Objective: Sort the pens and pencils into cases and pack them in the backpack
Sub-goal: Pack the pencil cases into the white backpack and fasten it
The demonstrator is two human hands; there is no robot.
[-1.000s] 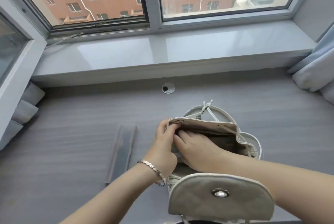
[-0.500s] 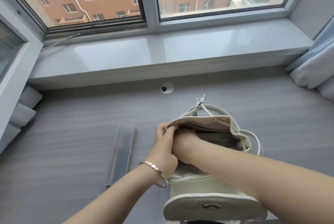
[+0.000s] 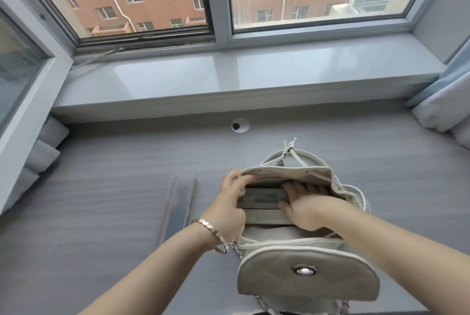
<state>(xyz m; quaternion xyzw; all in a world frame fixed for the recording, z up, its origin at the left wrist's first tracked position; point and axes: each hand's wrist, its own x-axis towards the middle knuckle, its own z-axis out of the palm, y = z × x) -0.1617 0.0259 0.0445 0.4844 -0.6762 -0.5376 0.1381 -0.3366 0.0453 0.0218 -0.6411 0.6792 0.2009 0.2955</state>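
A cream backpack (image 3: pixel 302 234) stands on the grey desk with its round flap (image 3: pixel 307 274) folded toward me and its mouth open. My left hand (image 3: pixel 230 203) grips the left rim of the mouth and holds it apart. Inside the opening lies a grey translucent pencil case (image 3: pixel 262 199), crosswise. My right hand (image 3: pixel 304 206) is in the mouth, fingers spread flat against the case's right end. A second clear case (image 3: pixel 178 204) lies on the desk to the left of the bag, apart from both hands.
The grey desk (image 3: pixel 101 213) runs under a wide window sill (image 3: pixel 229 78). A round cable hole (image 3: pixel 240 125) sits behind the bag. Pale curtains (image 3: pixel 443 101) hang at the right edge, and folded curtain cloth at the left.
My right hand, buried deep in the bag before, has drawn back a little, and the grey case now shows inside the opening. The flap tilted back up toward me.
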